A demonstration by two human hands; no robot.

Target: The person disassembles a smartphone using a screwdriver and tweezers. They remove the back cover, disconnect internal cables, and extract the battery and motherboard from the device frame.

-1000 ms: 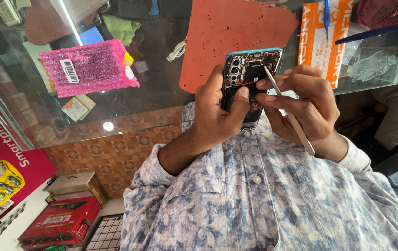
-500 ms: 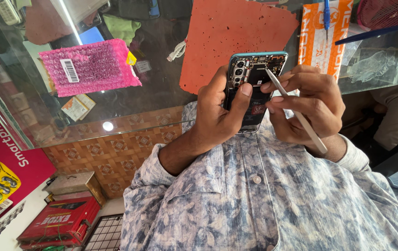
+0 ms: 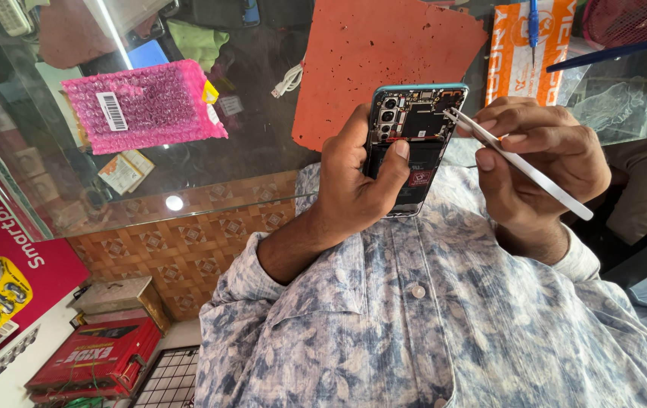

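My left hand [image 3: 357,181] grips an opened smartphone [image 3: 412,128] with its back cover off, showing the camera modules and circuit board; the thumb rests across its middle. My right hand [image 3: 539,162] pinches white tweezers [image 3: 516,162], whose tips touch the upper right part of the board. Both hands hover just above the near edge of a glass counter [image 3: 210,170], in front of my patterned blue shirt.
An orange work mat [image 3: 373,53] lies on the glass behind the phone. A pink bubble-wrap pouch [image 3: 146,106] lies to the left, an orange printed packet [image 3: 520,53] with a blue pen [image 3: 603,54] to the right. Red boxes [image 3: 93,363] sit on the floor at lower left.
The phone has shifted slightly up and right in my left hand. The tweezers have swung so their tips meet the board's upper right area.
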